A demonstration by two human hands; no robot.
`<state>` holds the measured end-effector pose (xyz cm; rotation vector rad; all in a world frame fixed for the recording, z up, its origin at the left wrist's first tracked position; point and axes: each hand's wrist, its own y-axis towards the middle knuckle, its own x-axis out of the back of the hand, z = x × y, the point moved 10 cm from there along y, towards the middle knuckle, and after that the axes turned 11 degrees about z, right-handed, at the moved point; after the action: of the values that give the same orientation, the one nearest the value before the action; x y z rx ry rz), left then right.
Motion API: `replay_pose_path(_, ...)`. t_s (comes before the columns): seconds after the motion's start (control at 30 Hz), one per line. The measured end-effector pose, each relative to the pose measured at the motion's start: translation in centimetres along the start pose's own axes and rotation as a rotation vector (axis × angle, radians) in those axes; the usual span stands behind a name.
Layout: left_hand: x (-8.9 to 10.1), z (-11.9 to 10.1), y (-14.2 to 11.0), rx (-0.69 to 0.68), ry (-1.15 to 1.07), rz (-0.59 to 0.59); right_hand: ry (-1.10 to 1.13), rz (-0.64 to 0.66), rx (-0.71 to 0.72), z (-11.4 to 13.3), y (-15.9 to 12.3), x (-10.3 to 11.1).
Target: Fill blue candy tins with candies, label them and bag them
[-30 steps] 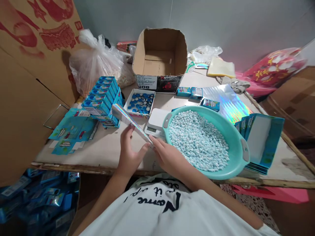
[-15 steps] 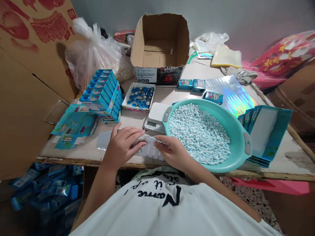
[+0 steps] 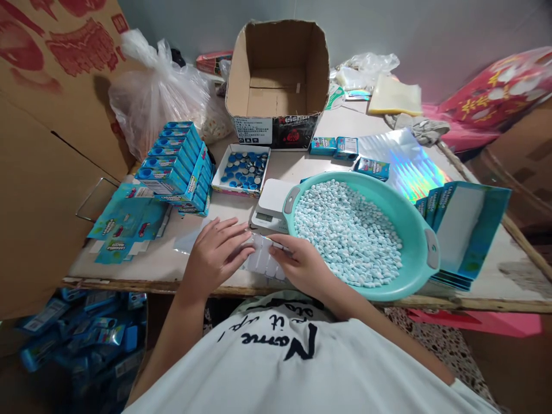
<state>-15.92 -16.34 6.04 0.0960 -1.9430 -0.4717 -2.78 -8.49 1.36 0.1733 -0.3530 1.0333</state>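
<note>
Head view: left hand (image 3: pixel 214 255) flat, fingers spread, pressing on white flat carton blank (image 3: pixel 264 261) lying at near table edge (image 3: pixel 142 282). Right hand (image 3: pixel 301 264) w/ fingertips pinched on blank's right end, just beside teal basin (image 3: pixel 425 267). Basin full of pale blue candies (image 3: pixel 347 230), touching small white scale (image 3: pixel 271 210) behind blank. Further back: tray of blue caps (image 3: pixel 244 170), stack of blue boxes (image 3: pixel 179 167) to its left, open cardboard box (image 3: pixel 278 80) at rear. Flat blue cartons (image 3: pixel 127 221) far left, holographic sheet (image 3: pixel 403 164) to the right.
</note>
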Motion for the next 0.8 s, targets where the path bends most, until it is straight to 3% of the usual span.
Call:
replay_pose_path(0.2,-0.5,0.3,-0.3,0.012,-0.044,-0.016,-0.015,-0.010,0.003,0.0,0.1,0.0)
replay_pose_path(0.33,-0.8,0.9,-0.4,0.096,0.038,-0.021,-0.039,0.017,0.000,0.0,0.1,-0.3)
replay_pose_path(0.53,-2.7,0.8,-0.9,0.084,0.144,0.094,-0.202,0.029,-0.051,-0.7,0.1,-0.8)
replay_pose_path(0.8,-2.7,0.1,-3.5,-0.003,0.101,-0.047,-0.263,0.064,0.003,-0.5,-0.1,-1.4)
